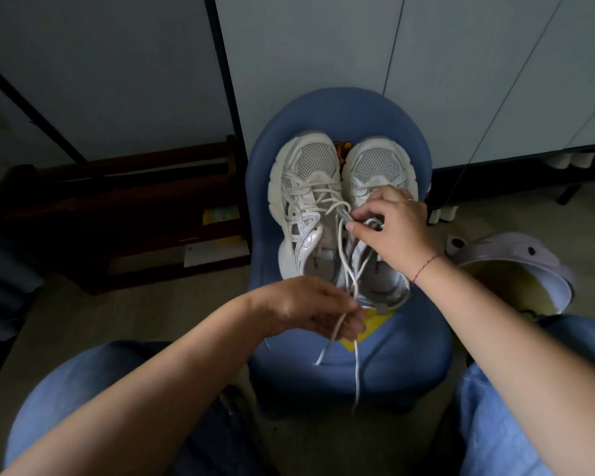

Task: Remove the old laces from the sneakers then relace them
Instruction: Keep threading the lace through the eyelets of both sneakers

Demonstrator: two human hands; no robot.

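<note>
On a blue chair (pixel 358 111) between the person's knees, two white sneakers sit side by side, toes pointing away, touching along their inner edges. The left sneaker (pixel 303 187) is laced across its lower eyelets, and its lace (pixel 341 255) runs loose from the top of the lacing back towards the person. The right hand (pixel 389 225) lies over the right sneaker (pixel 378 166), thumb and forefinger curled and pinching the lace just beside the left sneaker's upper eyelets. A thin red thread circles that wrist. The left hand (pixel 310 310) is nearer, at the sneakers' heels, with its fingers closed round both strands of the lace. The two ends hang below it over the chair's front edge, one longer than the other. A yellow patch (pixel 368 324) shows under the heels. A pale clog (pixel 516 255) lies on the floor to the right.
</note>
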